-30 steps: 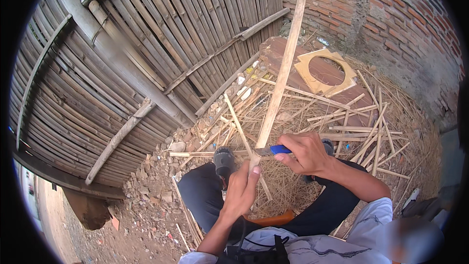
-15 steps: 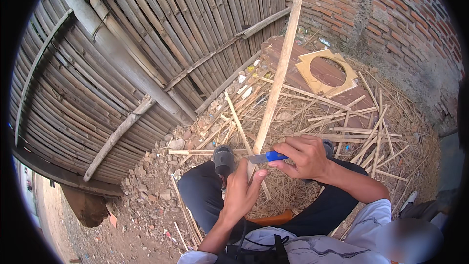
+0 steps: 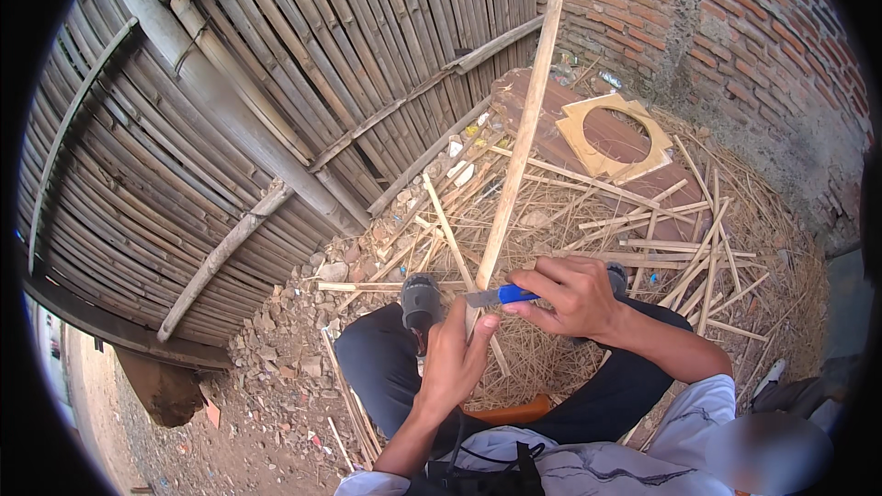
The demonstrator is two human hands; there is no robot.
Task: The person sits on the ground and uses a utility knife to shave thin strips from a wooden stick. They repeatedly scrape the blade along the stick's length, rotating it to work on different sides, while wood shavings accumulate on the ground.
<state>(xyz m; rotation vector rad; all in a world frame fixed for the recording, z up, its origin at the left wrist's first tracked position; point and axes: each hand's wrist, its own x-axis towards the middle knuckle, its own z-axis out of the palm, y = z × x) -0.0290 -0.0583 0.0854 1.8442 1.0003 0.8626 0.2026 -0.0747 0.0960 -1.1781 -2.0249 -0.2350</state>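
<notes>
A long pale strip of split bamboo (image 3: 516, 161) rises away from me, its near end between my knees. Around that near end my left hand (image 3: 450, 349) is closed, with the thumb along its side. My right hand (image 3: 574, 294) grips the blue handle of a knife (image 3: 517, 294). The short grey blade points left and lies across the strip, just above my left thumb. How deep the edge sits in the bamboo I cannot tell.
Cut bamboo strips (image 3: 707, 257) litter the straw at right. A board with a round hole (image 3: 616, 138) lies on a brown plank (image 3: 524, 96). Ahead and left stands a bamboo slat wall (image 3: 367, 64); a brick wall (image 3: 781, 46) is at right. Rubble (image 3: 266, 349) covers the left ground.
Very little differs. The strip's far end has tilted slightly left, and the knife has shifted a touch. Both hands keep their grip.
</notes>
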